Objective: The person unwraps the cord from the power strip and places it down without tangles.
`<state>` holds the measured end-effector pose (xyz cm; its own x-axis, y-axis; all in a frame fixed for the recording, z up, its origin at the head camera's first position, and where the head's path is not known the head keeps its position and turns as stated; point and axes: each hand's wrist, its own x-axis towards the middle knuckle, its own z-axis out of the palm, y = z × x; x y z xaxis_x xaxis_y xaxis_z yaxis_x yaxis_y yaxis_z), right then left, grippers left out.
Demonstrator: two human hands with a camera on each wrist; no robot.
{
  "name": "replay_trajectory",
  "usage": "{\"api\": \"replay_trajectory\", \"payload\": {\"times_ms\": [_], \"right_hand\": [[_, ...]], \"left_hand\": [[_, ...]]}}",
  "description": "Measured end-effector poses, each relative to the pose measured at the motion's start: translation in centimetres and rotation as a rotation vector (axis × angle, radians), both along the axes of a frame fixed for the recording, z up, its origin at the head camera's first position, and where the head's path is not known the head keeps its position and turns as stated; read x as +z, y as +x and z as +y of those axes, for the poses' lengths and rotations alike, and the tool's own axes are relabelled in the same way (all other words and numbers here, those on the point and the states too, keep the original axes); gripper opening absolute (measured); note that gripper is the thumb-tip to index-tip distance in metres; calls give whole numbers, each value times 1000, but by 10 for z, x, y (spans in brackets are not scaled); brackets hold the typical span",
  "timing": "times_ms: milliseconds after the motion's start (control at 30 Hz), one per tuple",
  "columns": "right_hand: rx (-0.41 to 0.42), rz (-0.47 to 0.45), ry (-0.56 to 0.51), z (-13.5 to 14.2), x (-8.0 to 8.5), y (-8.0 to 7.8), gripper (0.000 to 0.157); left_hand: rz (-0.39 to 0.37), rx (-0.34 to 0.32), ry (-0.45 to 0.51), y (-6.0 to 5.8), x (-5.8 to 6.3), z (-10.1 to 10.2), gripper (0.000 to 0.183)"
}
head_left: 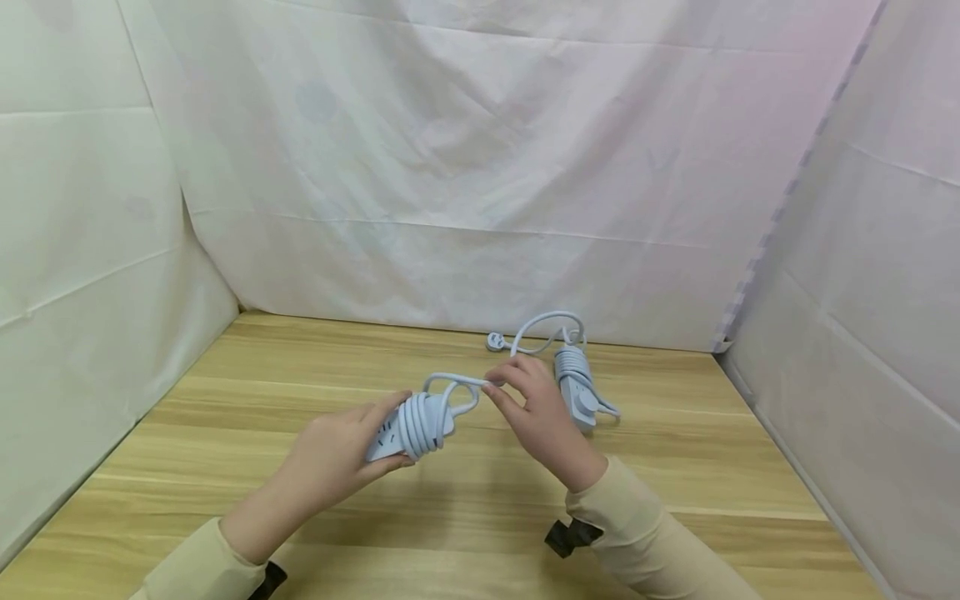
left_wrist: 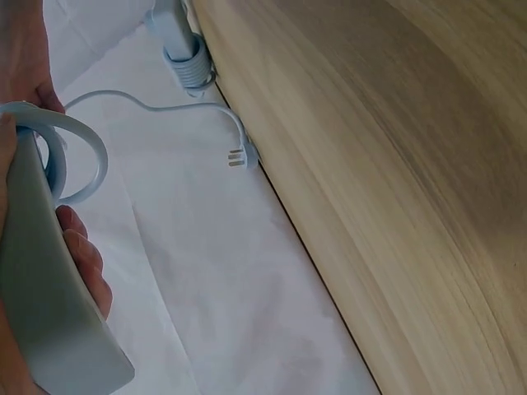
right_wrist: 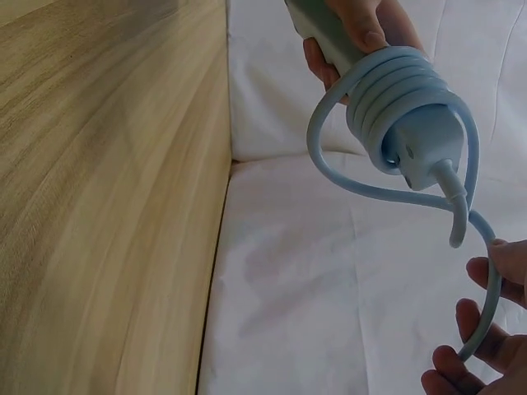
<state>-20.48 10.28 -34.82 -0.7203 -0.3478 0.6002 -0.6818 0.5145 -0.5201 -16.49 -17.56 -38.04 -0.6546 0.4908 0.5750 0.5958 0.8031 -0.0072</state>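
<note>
A white power strip (head_left: 386,437), with its cord (head_left: 422,425) wound in several turns near one end, is held above the table in my left hand (head_left: 330,450). The thumb and fingers grip its sides. My right hand (head_left: 536,408) pinches the free part of that cord (right_wrist: 486,309) just past the strip's end, where the cord makes a loop. In the left wrist view, the cord runs on from my right hand to a three-pin plug (left_wrist: 243,156) at the table's back edge.
A second power strip (head_left: 573,379), also wrapped in its cord, lies on the wooden table (head_left: 300,358) right of my right hand. A round plug-like end (head_left: 587,403) sits on its face. White cloth (head_left: 465,167) encloses the back and sides.
</note>
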Motion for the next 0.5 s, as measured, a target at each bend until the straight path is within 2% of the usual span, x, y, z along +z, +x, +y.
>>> {"api": "replay_trajectory", "payload": {"times_ms": [200, 400, 500], "right_hand": [[-37, 4, -2, 5, -2, -2, 8], [-42, -24, -3, 9, -4, -2, 6], [-37, -25, 5, 9, -4, 1, 5]], "left_hand": [[-47, 4, 74, 2, 0, 2, 79], [-219, 48, 230, 5, 6, 4, 75], [-286, 77, 277, 4, 8, 3, 74]]}}
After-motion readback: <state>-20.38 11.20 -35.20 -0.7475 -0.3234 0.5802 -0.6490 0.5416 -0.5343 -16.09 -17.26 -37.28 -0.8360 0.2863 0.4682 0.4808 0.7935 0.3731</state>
